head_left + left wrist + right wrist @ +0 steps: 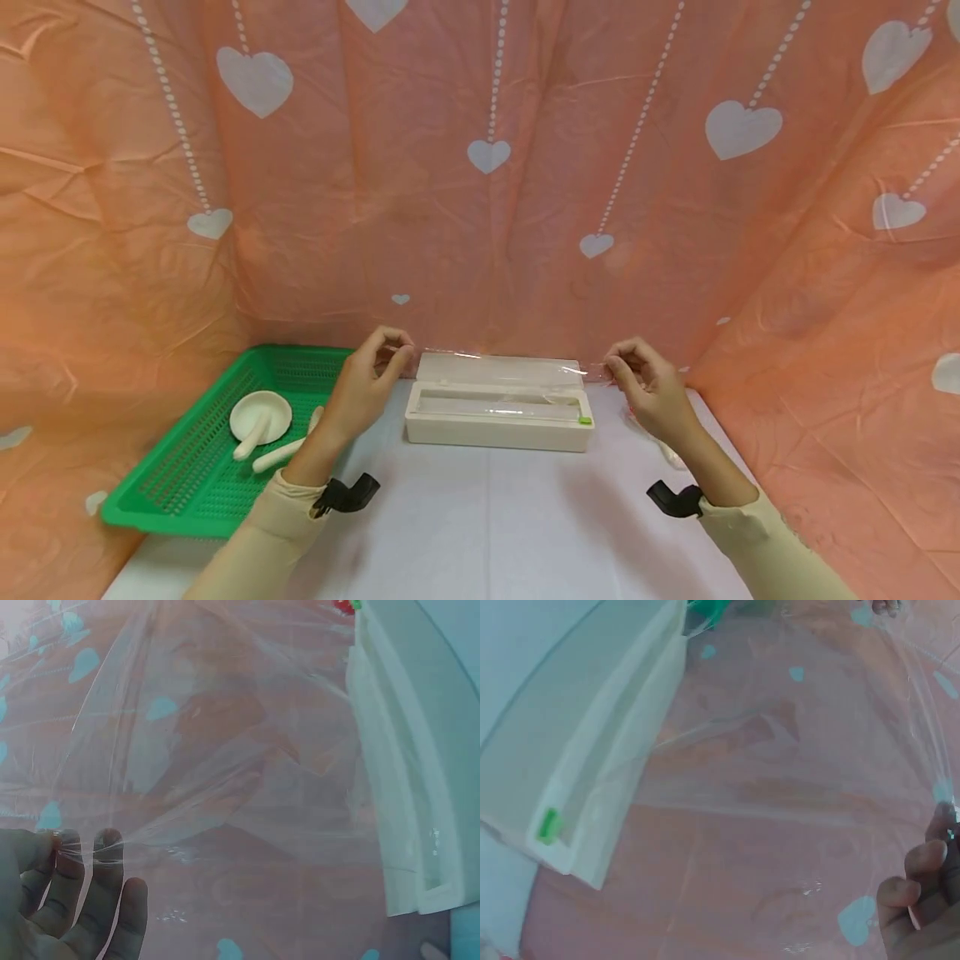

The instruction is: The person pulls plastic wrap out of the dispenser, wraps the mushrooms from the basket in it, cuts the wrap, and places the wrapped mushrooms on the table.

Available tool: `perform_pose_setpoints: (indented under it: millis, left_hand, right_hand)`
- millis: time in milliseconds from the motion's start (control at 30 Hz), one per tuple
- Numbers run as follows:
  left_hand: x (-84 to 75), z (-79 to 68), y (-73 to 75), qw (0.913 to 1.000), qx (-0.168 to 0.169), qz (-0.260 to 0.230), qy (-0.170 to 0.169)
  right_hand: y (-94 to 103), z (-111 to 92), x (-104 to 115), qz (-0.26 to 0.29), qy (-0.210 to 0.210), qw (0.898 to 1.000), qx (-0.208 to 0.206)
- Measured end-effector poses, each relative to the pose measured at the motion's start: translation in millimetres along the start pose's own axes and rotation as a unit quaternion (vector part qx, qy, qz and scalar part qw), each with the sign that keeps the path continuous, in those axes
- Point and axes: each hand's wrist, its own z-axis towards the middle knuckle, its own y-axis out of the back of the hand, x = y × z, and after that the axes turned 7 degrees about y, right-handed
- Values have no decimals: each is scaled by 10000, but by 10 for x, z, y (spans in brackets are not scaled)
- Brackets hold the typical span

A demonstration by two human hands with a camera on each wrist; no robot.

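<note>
Left hand [365,385], right hand [655,393]: each grip pinching film [247,787] | done: film drawn out, box [498,431] between/below grips (lid [495,372] up) | remaining: looks uncut

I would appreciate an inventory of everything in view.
Table: 1, white, foreground
Backdrop: 1, orange with white hearts, behind
Box: 1, white, open, mid-table
Roll: 1, whitish, inside box
Tab: 1, green, box's right end
Film: 1, clear, by box
Basket: 1, green, table's left
Ladle: 1, white, inside basket
Utensil: at least 1, white, beside ladle
Unclear object: at least 1, red and white, table's right
Wrist mounts: 2, black, by sleeves
Sleeves: 2, beige, bottom edge
Left hand and right hand: 2, bare, pinching film
</note>
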Motion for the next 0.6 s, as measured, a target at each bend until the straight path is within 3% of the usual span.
perform_pose_setpoints:
  millis: [267,600]
  left_hand:
    - [228,-330,-123,9995,246,141,-165]
    - [629,-696,-230,9930,990,562,-301]
  right_hand:
    - [-62,-395,-34,-355,55,9962,799]
    - [-254,-879,-152,33,284,9841,1754]
